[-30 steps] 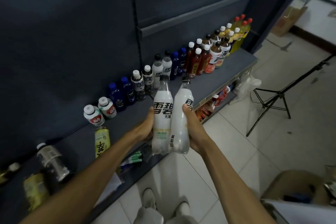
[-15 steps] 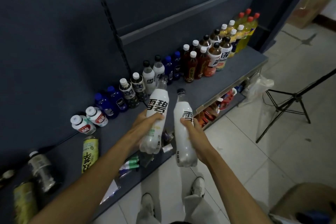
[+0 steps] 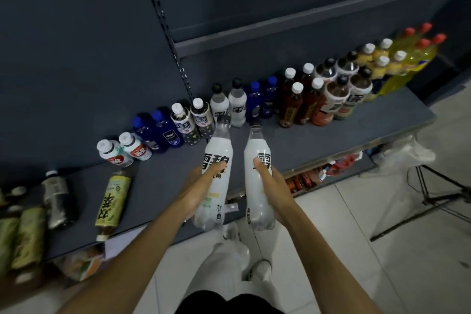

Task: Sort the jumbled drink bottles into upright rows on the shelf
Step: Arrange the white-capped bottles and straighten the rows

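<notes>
My left hand (image 3: pixel 201 186) grips a white soda bottle (image 3: pixel 216 158) with black lettering. My right hand (image 3: pixel 270 183) grips a second white soda bottle (image 3: pixel 258 145) of the same kind. Both bottles are held a little apart over the front edge of the grey shelf (image 3: pixel 293 140), their caps pointing toward the back row. Two matching white bottles (image 3: pixel 229 104) stand upright in that row just beyond the caps. A green tea bottle (image 3: pixel 113 199) and a dark bottle (image 3: pixel 57 199) lie on their sides at the shelf's left.
Upright pairs line the back of the shelf: small white bottles (image 3: pixel 122 151), blue bottles (image 3: pixel 158 130), brown tea bottles (image 3: pixel 295 102), yellow bottles (image 3: pixel 397 61). More green bottles (image 3: pixel 23 237) lie at far left. A tripod (image 3: pixel 433 194) stands on the tiled floor at right.
Both hands moved the two white bottles apart and forward over the shelf, toward the matching white pair. The view has come closer to the shelf.
</notes>
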